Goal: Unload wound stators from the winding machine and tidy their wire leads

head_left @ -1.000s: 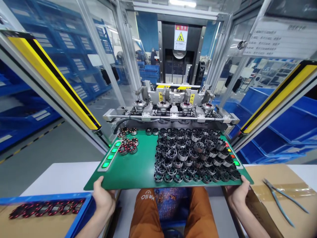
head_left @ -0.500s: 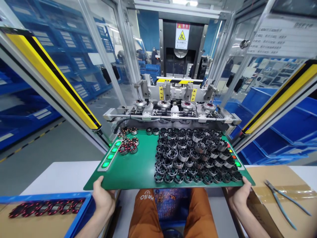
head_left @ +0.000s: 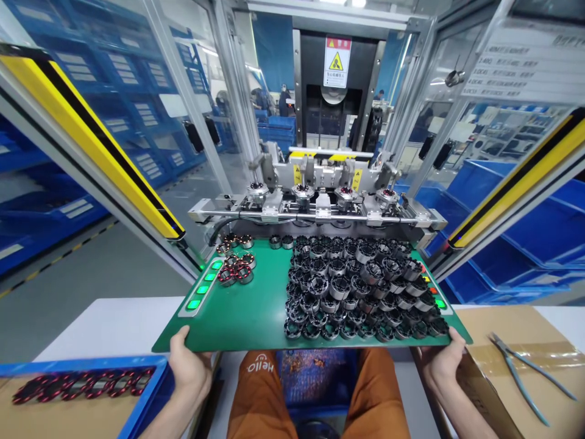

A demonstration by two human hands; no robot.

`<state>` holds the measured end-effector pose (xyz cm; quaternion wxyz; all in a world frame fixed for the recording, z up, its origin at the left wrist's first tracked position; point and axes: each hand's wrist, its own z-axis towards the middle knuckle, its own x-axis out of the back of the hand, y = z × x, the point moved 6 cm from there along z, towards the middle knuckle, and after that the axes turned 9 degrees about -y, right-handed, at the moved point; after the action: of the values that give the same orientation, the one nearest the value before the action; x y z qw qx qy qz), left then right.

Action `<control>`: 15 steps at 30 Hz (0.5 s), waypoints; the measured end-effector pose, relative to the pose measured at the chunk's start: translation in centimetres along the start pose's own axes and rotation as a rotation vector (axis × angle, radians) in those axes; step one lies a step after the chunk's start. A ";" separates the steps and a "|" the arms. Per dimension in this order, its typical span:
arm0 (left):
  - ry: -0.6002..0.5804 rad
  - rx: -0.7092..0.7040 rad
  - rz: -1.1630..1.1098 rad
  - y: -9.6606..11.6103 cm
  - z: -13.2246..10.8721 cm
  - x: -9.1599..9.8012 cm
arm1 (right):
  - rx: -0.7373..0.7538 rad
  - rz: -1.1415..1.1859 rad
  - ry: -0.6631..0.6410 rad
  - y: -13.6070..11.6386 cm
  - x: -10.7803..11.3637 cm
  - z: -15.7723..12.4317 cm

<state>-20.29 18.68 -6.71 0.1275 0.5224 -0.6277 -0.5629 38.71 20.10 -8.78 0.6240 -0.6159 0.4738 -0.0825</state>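
Note:
My left hand (head_left: pixel 189 367) grips the front left edge of a green work table (head_left: pixel 262 317), thumb on top and fingers hidden underneath. At the opposite front corner, my right hand (head_left: pixel 442 364) holds the same edge in the same way. Black ring-shaped motor stator cores (head_left: pixel 339 286) lie stacked across the table's right side, close to my right thumb. On the left, several stators wound with reddish copper wire (head_left: pixel 237 268) sit in a small group. Behind them, a machine's holders (head_left: pixel 302 194) carry stators with dark red tops.
Green-lit buttons (head_left: pixel 201 283) line the table's left side. A blue tray (head_left: pixel 158 372) with a row of wound stators stands at lower left. Pliers (head_left: pixel 516 369) lie on cardboard (head_left: pixel 539 329) at right. Yellow-black posts (head_left: pixel 105 152) flank the machine. Blue bins (head_left: pixel 493 213) stand beyond.
The stators in the machine's holders now show more dark red on top, and the dark mechanism behind looks shifted. My knees have spread apart slightly. Both hands stay on the table edge.

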 end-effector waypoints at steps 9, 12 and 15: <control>0.013 0.006 -0.011 0.0 0.1 0.1 | -0.002 -0.019 0.004 0.0 0.0 0.0; 0.025 0.018 -0.031 -0.1 0.0 0.2 | -0.008 -0.023 -0.003 0.0 0.0 0.0; 0.012 0.018 -0.024 -0.1 0.1 0.2 | -0.008 -0.020 -0.007 0.0 0.0 0.1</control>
<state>-20.35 18.58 -6.92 0.1200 0.5345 -0.6254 -0.5557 38.74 20.13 -8.85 0.6226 -0.6233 0.4655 -0.0847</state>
